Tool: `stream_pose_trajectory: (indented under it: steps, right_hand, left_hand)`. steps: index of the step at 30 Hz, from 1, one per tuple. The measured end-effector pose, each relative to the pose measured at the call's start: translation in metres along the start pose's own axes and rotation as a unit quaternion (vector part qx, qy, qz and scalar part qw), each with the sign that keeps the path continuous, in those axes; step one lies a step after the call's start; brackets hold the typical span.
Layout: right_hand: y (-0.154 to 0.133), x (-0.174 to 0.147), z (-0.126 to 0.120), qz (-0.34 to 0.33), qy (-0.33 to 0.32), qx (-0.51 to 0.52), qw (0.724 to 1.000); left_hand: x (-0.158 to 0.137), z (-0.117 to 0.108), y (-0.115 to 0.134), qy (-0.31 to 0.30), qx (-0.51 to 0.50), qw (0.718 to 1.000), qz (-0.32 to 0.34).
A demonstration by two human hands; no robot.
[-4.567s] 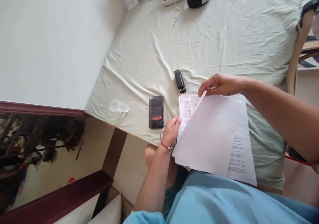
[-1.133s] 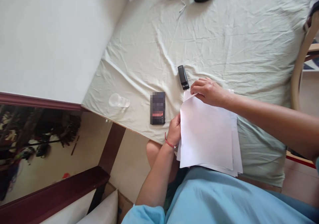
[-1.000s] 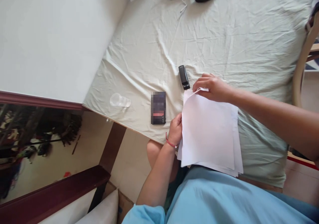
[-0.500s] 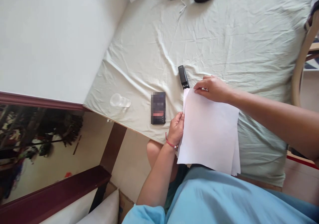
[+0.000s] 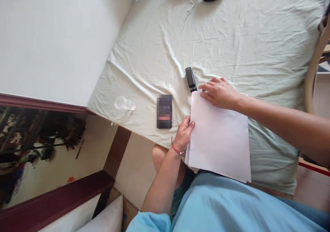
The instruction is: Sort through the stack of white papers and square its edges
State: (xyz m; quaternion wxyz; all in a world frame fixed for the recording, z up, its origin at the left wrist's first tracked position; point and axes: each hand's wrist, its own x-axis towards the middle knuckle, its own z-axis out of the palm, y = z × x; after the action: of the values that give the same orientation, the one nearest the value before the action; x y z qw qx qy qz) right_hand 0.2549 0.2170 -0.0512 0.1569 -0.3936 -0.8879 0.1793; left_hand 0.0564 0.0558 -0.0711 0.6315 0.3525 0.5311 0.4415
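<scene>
Clear cup (image 5: 125, 103) near left edge of cloth-covered table (image 5: 144, 63); phone (image 5: 164, 112) flat, screen blurred. Left hand (image 5: 184, 133) closed on left edge of paper stack (image 5: 219, 140), thumb on top. Black stapler (image 5: 190, 79) just beyond stack's top-left corner. Stack lies at table's near side. Right hand (image 5: 219, 92) over its top edge, fingers loosely extended; cannot tell whether they pinch a sheet.

Head-worn camera: looks forward and steeply down from above the wearer's light-blue cloth shirt (image 5: 213, 204). Near range; bare left hand (image 5: 184, 133) and bare right hand (image 5: 220, 92) show whole. View takes in both near corners of the wrinkled, pale-green cloth-covered surface (image 5: 247, 35), crops its far edge; near edge slants down rightward.
</scene>
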Motion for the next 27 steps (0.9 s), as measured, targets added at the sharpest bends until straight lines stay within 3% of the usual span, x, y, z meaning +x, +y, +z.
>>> stream_pose_trajectory:
  steps: [3, 6, 10, 16, 21, 24, 27]
  right_hand:
    - [0.001, 0.000, -0.001, 0.011, -0.059, 0.026, 0.998]
    - [-0.003, -0.001, -0.001, -0.023, -0.042, 0.071, 0.996]
    - [-0.012, -0.005, -0.002, -0.067, -0.034, 0.094, 0.993]
    - [-0.015, -0.007, -0.002, -0.060, -0.090, 0.122, 0.987]
    - [-0.021, -0.011, -0.004, -0.169, 0.033, 0.044, 0.984]
    - [-0.023, -0.013, -0.006, -0.237, 0.041, 0.023, 0.970]
    - [-0.019, -0.011, -0.010, -0.199, 0.036, 0.055, 0.978]
  left_hand:
    - [0.000, -0.002, 0.002, 0.005, 0.023, 1.000, -0.005]
    - [0.000, -0.003, 0.006, 0.040, 0.066, 0.997, -0.002]
    - [0.000, 0.003, 0.012, 0.086, 0.177, 0.979, 0.056]
    - [-0.002, 0.019, 0.013, 0.097, 0.266, 0.955, 0.087]
    - [-0.003, 0.022, 0.010, 0.112, 0.321, 0.935, 0.104]
    - [-0.005, 0.024, 0.008, 0.109, 0.331, 0.932, 0.101]
    - [-0.009, 0.025, 0.006, 0.109, 0.291, 0.946, 0.089]
